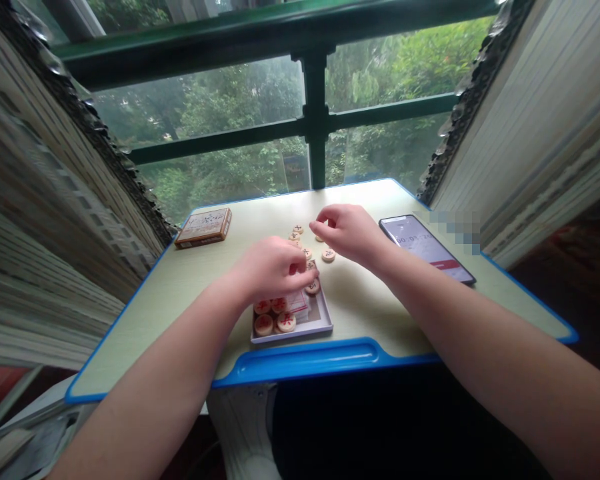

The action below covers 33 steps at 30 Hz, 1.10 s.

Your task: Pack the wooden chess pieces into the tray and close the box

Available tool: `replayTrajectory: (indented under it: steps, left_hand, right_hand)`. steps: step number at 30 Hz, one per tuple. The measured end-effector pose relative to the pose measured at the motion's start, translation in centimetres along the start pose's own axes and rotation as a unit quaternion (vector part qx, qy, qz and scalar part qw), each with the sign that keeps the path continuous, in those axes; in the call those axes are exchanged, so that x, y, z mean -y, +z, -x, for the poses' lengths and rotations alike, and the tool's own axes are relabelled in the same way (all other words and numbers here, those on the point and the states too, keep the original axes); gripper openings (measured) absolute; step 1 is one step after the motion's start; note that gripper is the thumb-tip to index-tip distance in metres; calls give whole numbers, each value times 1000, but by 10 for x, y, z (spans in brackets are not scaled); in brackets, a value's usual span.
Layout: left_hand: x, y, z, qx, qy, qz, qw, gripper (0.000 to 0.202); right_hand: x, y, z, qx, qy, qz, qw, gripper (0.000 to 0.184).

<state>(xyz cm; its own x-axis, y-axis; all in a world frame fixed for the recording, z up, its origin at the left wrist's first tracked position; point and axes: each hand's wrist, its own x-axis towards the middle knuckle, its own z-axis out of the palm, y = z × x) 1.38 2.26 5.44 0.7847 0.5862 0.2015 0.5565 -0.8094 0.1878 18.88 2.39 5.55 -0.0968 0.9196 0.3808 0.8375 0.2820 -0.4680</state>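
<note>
My left hand (273,268) hovers over a shallow grey box tray (321,319), fingers curled in a pinch on a round wooden chess piece at its fingertips. Several round wooden chess pieces (275,319) with red characters lie in the tray. My right hand (349,231) is farther back, fingers pinched over loose chess pieces (329,255) scattered on the table; what it holds is hidden.
The small beige table (190,300) has a blue rim and stands against a green-framed window. A brown box lid (203,227) lies at the back left. A phone (427,248) with a lit timer screen lies at the right.
</note>
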Motion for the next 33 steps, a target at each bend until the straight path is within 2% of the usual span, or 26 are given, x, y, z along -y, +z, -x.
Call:
replayTrajectory:
  steps: [3, 7, 10, 12, 14, 16, 19, 23, 26, 30, 33]
  left_hand:
    - [6, 1, -3, -78, -80, 101, 989, 35]
    - [19, 6, -9, -162, -197, 261, 931, 37]
    - [34, 12, -13, -204, -240, 284, 906, 31]
    - [46, 17, -14, -203, -261, 242, 912, 29]
    - [58, 22, -13, -182, -311, 204, 910, 28]
    - [66, 25, -11, -168, -365, 199, 894, 28]
    - [69, 27, -11, -160, -403, 236, 870, 29]
    - [62, 23, -12, -153, -406, 289, 853, 32]
    - [58, 22, -13, -146, -388, 305, 857, 33]
    - [55, 20, -12, -111, -376, 332, 858, 33]
    - [51, 18, -12, -91, -358, 345, 863, 32]
  right_hand:
    - [-7, 1, -3, 17, 30, 48, 998, 26]
    - [-17, 3, -7, 46, 79, 95, 991, 25]
    - [-25, 6, -10, 56, 86, 106, 989, 27]
    - [-30, 9, -11, 66, 88, 127, 986, 33]
    - [-35, 12, -12, 83, 107, 153, 979, 45]
    - [-37, 16, -11, 108, 123, 169, 972, 54]
    - [-37, 18, -11, 130, 115, 165, 971, 53]
    - [-29, 16, -12, 150, 100, 116, 977, 43]
    - [-24, 14, -11, 148, 91, 98, 980, 36]
    - [-22, 15, -10, 149, 88, 72, 982, 34]
    - [-26, 21, -10, 138, 52, 82, 986, 36]
